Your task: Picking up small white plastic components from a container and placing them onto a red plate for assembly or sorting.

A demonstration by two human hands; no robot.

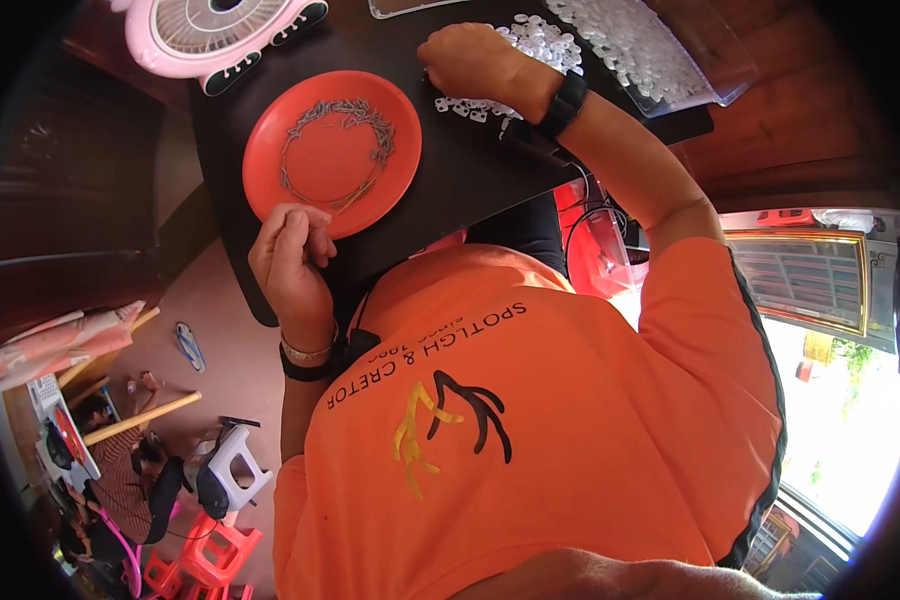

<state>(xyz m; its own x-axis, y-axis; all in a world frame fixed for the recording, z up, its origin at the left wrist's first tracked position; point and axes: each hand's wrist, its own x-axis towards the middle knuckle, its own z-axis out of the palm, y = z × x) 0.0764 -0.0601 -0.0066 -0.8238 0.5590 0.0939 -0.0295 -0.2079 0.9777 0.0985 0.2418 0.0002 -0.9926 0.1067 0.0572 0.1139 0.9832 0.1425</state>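
My left hand [292,262] is at the near rim of a round red plate [332,160], its fingers pinched together; anything between the fingertips is too small to make out. Many thin grey nail-like pins [378,135] lie in a ring on the plate. Farther right, my right hand [478,66] rests low over the black table [440,190], its fingers curled under and their tips hidden. Beside and behind it is a loose pile of small white plastic pieces [545,45] with holes; whether that hand holds one cannot be seen.
A pink fan [225,40] stands beyond the plate. A clear plastic box [660,60] full of white pieces sits at the far right. Below the table edge are cables and a red crate [595,235]. At lower left are another person [130,480], stools [235,470] and a slipper [189,346].
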